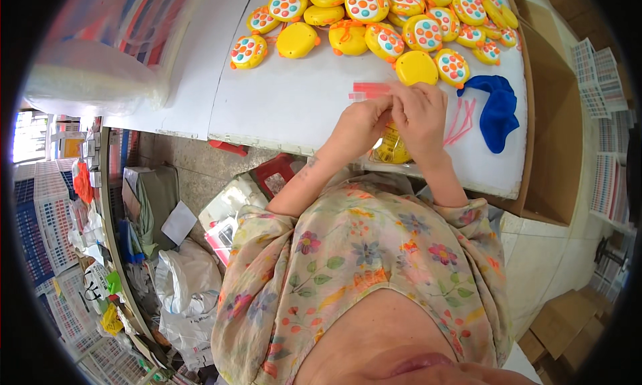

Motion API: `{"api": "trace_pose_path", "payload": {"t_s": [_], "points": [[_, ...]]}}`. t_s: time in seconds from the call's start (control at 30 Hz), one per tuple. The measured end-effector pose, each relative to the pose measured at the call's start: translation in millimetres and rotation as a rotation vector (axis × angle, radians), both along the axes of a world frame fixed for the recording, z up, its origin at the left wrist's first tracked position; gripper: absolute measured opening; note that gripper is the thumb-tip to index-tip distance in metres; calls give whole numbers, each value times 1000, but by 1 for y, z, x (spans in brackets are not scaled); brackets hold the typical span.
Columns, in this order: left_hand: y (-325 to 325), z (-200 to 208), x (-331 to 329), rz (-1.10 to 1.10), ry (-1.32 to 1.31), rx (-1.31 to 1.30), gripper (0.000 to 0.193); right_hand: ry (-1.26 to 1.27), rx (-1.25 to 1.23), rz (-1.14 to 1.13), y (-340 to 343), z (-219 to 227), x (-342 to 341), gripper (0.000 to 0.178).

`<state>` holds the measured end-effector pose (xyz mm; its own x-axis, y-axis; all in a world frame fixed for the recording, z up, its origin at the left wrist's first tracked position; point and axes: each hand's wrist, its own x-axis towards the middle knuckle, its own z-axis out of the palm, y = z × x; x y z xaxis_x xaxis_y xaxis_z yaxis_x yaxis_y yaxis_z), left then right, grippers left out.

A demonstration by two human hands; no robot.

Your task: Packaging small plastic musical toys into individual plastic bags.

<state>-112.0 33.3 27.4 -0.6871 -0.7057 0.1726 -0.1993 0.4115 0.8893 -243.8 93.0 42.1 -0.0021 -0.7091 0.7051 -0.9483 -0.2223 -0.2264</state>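
A clear plastic bag (pixel 390 148) with a yellow toy inside lies at the table's near edge, under both my hands. My left hand (pixel 363 122) pinches at the bag's top with closed fingers. Close against it, my right hand (pixel 421 113) is closed too, its fingertips meeting the left ones; a little motion blurs them, and the exact pinch is partly hidden. Beyond my fingertips lie pink-red strips (pixel 370 89). Thin pink cords (pixel 460 122) rest just right of my right hand, and a blue cloth piece (pixel 498 114) lies farther right.
Several yellow turtle-like toys (pixel 365 4) with coloured dots are heaped across the table's far side. Filmy plastic bags (pixel 93 77) cover the far left. An open cardboard box (pixel 552 124) adjoins the table's right edge. A red stool (pixel 274 174) stands below, at left.
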Motion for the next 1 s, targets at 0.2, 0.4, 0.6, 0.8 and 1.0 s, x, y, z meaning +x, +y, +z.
{"api": "trace_pose_path", "payload": {"t_s": [0.2,0.4,0.6,0.8,1.0], "points": [[-4,-2,0,-33,-33,167,21,-668,-131,-293,10,-28,-77,13],[-23,-47,7,-4,146,668,23,-799,-301,-589,74,-33,-163,9],[-25,-42,5,-5,140,685,23,-30,163,-570,82,-56,-138,23],[-21,-39,11,-34,165,668,18,-269,-219,-523,61,-26,-114,25],[-19,-19,15,-107,206,700,17,-806,310,-32,40,-33,-57,22]]}}
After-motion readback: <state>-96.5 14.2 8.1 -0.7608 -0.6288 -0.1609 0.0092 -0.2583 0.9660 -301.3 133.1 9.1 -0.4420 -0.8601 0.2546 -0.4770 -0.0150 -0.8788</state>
